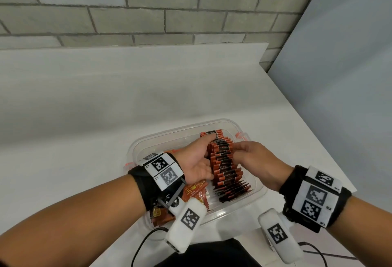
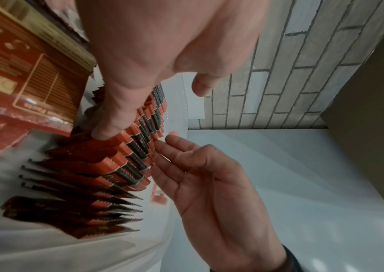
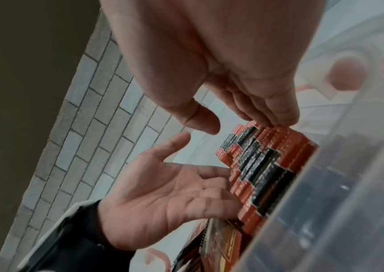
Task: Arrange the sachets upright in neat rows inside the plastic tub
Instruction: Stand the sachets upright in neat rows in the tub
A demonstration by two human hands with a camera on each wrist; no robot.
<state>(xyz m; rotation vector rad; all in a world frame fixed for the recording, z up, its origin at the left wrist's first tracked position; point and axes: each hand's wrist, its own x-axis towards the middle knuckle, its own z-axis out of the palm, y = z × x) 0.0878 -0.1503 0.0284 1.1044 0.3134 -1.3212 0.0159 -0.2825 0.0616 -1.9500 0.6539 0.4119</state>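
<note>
On the white table (image 1: 106, 97) by a brick wall (image 1: 148, 12), seemingly straight fingers (image 2: 163, 162) flank sachets (image 1: 222, 160).

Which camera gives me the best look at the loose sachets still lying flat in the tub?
Head view: the loose sachets lie flat under the left hand. Left wrist view shows one blurred close up; right wrist view only catches a corner.

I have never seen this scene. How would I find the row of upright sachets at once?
On the white table stands a clear plastic tub with orange clips. Inside it, between the left hand and the right hand, runs the row of upright orange-and-black sachets. Unlike the loose red sachets lying flat beside it, these stand on edge, packed together.
</note>
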